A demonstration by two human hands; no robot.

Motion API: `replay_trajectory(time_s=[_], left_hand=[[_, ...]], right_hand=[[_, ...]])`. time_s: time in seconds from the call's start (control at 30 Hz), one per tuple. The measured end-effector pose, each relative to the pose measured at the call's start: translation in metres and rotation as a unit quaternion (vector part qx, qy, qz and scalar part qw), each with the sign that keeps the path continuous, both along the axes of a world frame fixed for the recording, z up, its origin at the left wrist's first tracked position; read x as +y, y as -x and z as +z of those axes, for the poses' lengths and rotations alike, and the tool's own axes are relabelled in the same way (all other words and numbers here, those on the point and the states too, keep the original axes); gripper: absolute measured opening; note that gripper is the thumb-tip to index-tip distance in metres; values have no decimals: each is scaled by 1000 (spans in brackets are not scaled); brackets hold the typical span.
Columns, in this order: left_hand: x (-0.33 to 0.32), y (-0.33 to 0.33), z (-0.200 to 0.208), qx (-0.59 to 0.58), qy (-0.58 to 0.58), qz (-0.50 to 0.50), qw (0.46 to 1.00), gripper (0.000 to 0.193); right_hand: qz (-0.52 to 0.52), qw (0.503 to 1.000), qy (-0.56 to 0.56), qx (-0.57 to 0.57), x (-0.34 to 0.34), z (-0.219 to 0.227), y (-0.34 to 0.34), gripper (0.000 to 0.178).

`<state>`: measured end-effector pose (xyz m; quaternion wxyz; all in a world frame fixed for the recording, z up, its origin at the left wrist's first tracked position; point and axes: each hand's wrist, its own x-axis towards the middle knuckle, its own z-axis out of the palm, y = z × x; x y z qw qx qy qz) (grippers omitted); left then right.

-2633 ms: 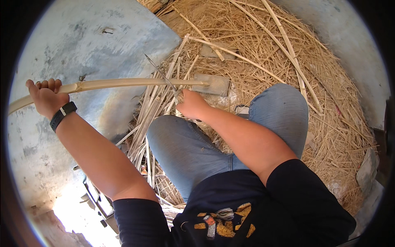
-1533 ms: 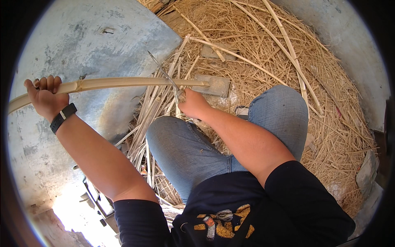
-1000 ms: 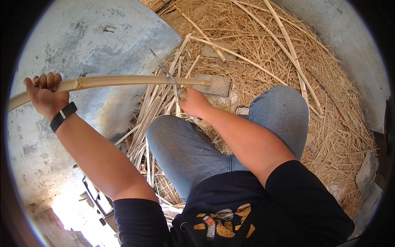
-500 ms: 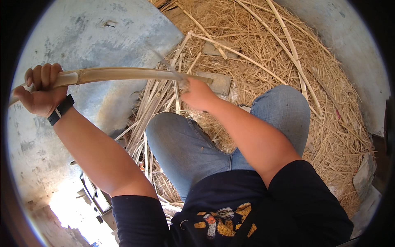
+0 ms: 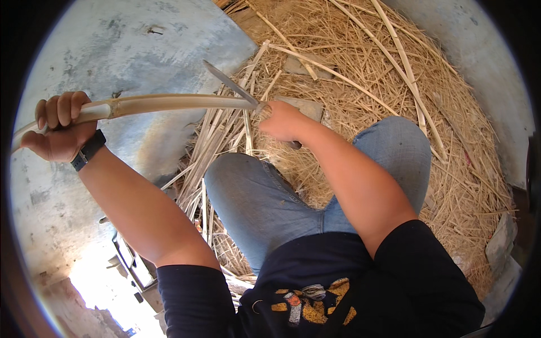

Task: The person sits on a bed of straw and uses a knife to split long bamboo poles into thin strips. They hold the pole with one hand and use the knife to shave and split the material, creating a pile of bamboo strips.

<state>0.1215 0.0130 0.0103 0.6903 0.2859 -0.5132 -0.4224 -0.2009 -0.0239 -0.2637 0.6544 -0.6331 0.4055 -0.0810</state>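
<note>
My left hand (image 5: 63, 127) is closed around a long split length of bamboo (image 5: 174, 102) near its left end. The bamboo runs across to the right with a slight bend and shows a node near my fingers. My right hand (image 5: 282, 121) is closed on a knife; its handle end pokes out below my fist. The knife blade (image 5: 228, 81) points up and left, crossing the bamboo close to the right end. My fist hides that end, and I cannot tell whether the edge bites into the bamboo.
Bamboo shavings (image 5: 360, 84) cover the floor ahead and to the right, with longer strips (image 5: 400, 50) on top. A bundle of pale slats (image 5: 214, 132) lies beside my left knee (image 5: 236, 174). A blue-grey wall (image 5: 152, 50) stands at the left, another (image 5: 479, 50) at the right.
The knife blade was a faint blur and now shows sharply. Its handle end has come into sight below my right fist. My left hand keeps its hold on the bamboo.
</note>
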Motion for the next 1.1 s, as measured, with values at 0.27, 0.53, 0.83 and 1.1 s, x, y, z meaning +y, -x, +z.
replay_trajectory(time_s=[0.27, 0.53, 0.83, 1.1], left_hand=[[4, -8, 2, 21, -11, -74, 997, 53], [-3, -2, 4, 9, -14, -41, 999, 53], [-2, 9, 7, 8, -12, -23, 1000, 54], [-1, 39, -2, -4, 25, 152, 988, 57]], right_hand=[[28, 998, 48, -42, 4, 11, -3, 64], [-19, 998, 11, -63, 3, -5, -13, 70], [-27, 996, 58, -57, 9, -9, -14, 62], [-61, 998, -11, -29, 13, -22, -16, 63]])
